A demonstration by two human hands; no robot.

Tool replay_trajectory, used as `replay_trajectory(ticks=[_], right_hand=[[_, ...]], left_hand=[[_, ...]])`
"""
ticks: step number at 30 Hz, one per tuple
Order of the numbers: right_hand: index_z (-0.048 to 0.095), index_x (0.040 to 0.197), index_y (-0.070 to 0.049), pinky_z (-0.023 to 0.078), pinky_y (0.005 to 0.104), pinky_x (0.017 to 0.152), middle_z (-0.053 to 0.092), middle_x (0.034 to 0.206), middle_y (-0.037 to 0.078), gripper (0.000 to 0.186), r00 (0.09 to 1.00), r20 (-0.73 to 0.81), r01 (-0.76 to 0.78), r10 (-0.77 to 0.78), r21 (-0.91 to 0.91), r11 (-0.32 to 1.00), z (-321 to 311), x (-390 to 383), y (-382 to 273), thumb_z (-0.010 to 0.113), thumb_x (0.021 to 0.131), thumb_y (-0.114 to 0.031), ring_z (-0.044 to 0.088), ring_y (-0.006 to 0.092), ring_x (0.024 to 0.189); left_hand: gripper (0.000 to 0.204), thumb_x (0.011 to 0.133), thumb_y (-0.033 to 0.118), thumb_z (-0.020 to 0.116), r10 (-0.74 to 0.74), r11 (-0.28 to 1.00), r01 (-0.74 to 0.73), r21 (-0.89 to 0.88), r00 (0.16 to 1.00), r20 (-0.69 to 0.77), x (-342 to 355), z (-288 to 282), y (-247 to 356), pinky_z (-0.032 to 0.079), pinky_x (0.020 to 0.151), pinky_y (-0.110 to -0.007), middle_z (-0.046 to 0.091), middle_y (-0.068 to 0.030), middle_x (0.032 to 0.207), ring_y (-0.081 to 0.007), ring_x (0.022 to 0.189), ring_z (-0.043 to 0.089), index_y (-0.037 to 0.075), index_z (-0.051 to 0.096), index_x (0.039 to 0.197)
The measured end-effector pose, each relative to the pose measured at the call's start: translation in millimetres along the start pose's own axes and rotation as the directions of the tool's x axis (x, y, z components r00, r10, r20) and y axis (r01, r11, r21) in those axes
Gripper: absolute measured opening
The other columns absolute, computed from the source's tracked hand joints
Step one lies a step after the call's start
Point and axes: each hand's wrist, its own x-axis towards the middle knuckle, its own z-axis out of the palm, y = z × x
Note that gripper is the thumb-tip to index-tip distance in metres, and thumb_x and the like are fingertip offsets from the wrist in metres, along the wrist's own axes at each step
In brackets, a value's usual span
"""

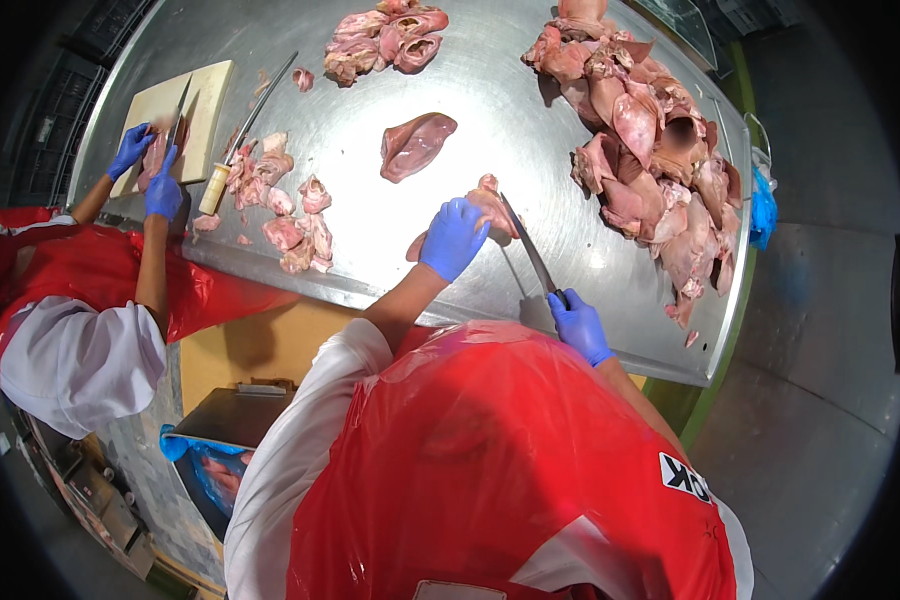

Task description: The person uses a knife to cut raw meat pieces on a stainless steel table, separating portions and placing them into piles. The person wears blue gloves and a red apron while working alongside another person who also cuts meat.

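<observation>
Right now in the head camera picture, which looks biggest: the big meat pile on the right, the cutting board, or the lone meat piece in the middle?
1. Big meat pile
2. Cutting board, though it sits farther off, so its rank over the next is less sure
3. Lone meat piece

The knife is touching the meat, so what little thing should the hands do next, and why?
Probably draw the knife back through the meat piece. The right hand grips the handle, the blade tip lies against the piece, and the left hand presses it onto the steel table.

A steel table gleams under bright light; grey floor, perhaps concrete.
</observation>
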Motion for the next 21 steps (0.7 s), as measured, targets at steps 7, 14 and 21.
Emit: replay_trajectory(ticks=[7,14,21], right_hand=[[0.064,0.104,-0.002,0.052,0.0524,0.074,0.068,0.090,0.029,0.039,0.999,0.028,0.047,-0.045,-0.052,0.998,4.2,-7.0,-13.0,0.061,0.101,-0.041,0.066,0.0492,0.089],[0.063,0.104,-0.002,0.052,0.0544,0.076,0.069,0.092,0.030,0.040,0.998,0.040,0.059,-0.055,-0.104,0.993,8.9,-2.9,-4.0,0.059,0.102,-0.042,0.065,0.0503,0.091],[0.062,0.104,-0.001,0.051,0.0565,0.076,0.068,0.093,0.031,0.042,0.999,0.031,0.033,-0.027,-0.209,0.977,13.9,14.0,-5.9,0.056,0.103,-0.043,0.065,0.0525,0.090]], left_hand=[[0.020,0.090,0.015,0.070,0.082,0.995,-0.082,-0.049,0.997,-0.017,-9.2,-0.9,2.1,0.046,0.087,-0.045,0.057,-0.0127,0.101,-0.0339,0.099,0.053,0.009,0.062,0.107],[0.020,0.088,0.011,0.070,0.072,0.993,-0.081,-0.084,0.992,-0.107,-14.2,-4.1,7.4,0.046,0.086,-0.046,0.056,-0.0123,0.102,-0.0340,0.099,0.054,0.011,0.064,0.108],[0.016,0.091,0.016,0.067,-0.061,0.993,0.052,-0.106,0.995,-0.075,-10.9,-1.2,10.5,0.045,0.085,-0.046,0.056,-0.0105,0.100,-0.0334,0.098,0.054,0.011,0.066,0.107]])
